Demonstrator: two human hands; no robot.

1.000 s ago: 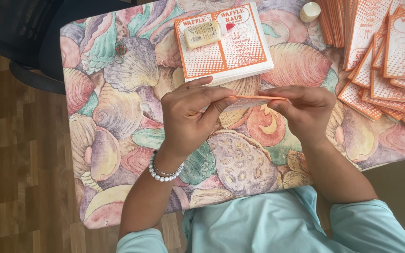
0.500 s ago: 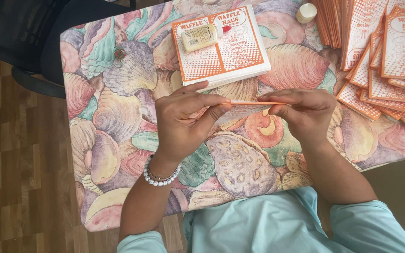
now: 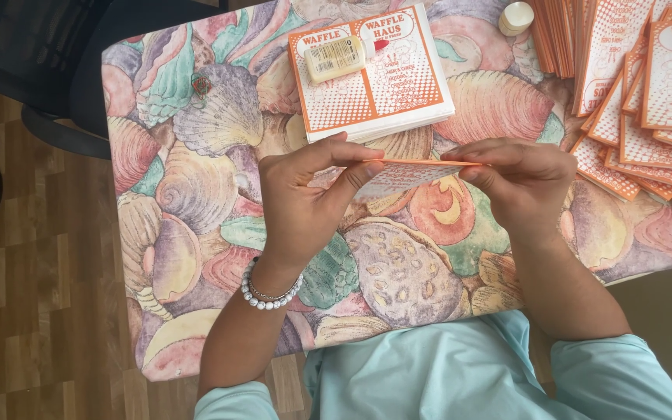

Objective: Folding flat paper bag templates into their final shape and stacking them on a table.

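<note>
Between my two hands I hold a folded orange-and-white paper sheet (image 3: 410, 169), seen almost edge-on just above the table. My left hand (image 3: 305, 198), with a bead bracelet at the wrist, pinches its left end. My right hand (image 3: 519, 179) pinches its right end. Just beyond the sheet lies a stack of orange-and-white printed sheets (image 3: 398, 85), and a small glue bottle (image 3: 337, 57) rests on top of that stack.
The table (image 3: 196, 179) has a cloth printed with seashells. Many more printed sheets (image 3: 647, 93) are spread and stacked at the far right. A small white cap (image 3: 516, 17) sits at the back. A dark chair (image 3: 48, 70) stands at left over wood flooring.
Both hands have held the sheet throughout. My fingers have shifted slightly along its fold, and the sheet now lies a little flatter and more edge-on to the camera.
</note>
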